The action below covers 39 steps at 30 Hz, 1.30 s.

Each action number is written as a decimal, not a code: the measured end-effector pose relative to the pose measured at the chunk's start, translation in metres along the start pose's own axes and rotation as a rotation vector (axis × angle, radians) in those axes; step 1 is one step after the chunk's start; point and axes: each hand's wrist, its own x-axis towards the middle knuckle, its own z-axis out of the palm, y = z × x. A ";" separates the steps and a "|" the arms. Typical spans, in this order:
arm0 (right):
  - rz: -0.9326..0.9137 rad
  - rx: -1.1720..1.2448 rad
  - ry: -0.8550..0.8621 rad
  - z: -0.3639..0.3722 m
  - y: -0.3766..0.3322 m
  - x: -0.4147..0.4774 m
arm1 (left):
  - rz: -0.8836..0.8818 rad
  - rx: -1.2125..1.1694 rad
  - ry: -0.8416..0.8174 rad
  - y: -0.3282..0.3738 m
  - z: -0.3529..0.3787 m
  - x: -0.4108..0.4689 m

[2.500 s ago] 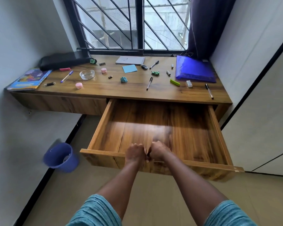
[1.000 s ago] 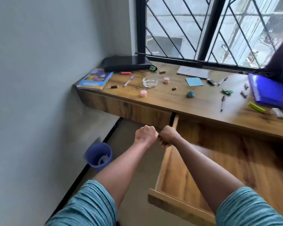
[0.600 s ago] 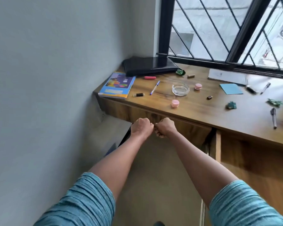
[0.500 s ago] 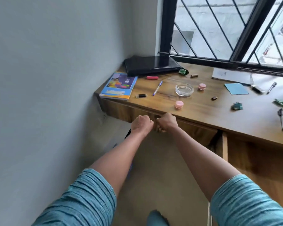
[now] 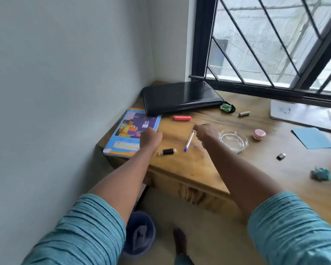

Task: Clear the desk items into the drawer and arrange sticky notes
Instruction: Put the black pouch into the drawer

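My left grip is a fist over the right edge of the blue book, holding nothing I can see. My right grip curls at the top of the white, blue-tipped pen lying on the desk; whether it pinches, I cannot tell.

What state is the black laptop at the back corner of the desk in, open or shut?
Shut. The laptop lies flat on the desk with its lid down; no screen or keyboard shows.

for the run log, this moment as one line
phase: reach | left hand: fisted over booklet | right hand: curled by pen, contact unclear | desk: items uncleared
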 end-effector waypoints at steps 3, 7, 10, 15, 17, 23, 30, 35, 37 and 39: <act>0.097 -0.013 -0.043 0.024 -0.003 0.105 | -0.093 0.005 0.000 0.024 0.002 0.067; 0.306 0.218 -0.062 0.043 -0.010 0.191 | -0.219 -0.001 0.026 0.046 0.005 0.134; 0.379 0.407 0.007 0.031 -0.064 0.149 | -0.319 -0.023 0.040 0.056 0.010 0.165; 0.428 0.571 0.120 0.045 -0.084 0.173 | -0.414 -0.061 0.027 0.061 0.021 0.197; 0.474 0.568 0.149 0.047 -0.086 0.175 | -0.432 -0.121 0.037 0.063 0.024 0.204; 0.473 0.769 0.152 0.049 -0.095 0.176 | -0.473 -0.231 0.088 0.065 0.021 0.210; 0.406 1.055 0.098 0.038 -0.111 0.162 | -0.442 -0.234 0.129 0.070 0.013 0.200; 0.372 1.131 0.070 0.022 -0.107 0.150 | -0.464 -0.480 0.046 0.068 0.013 0.177; 0.340 1.182 0.099 0.013 -0.105 0.142 | -0.479 -0.568 0.093 0.075 0.012 0.163; 0.305 1.220 0.127 0.000 -0.105 0.131 | -0.470 -0.594 0.168 0.081 0.007 0.152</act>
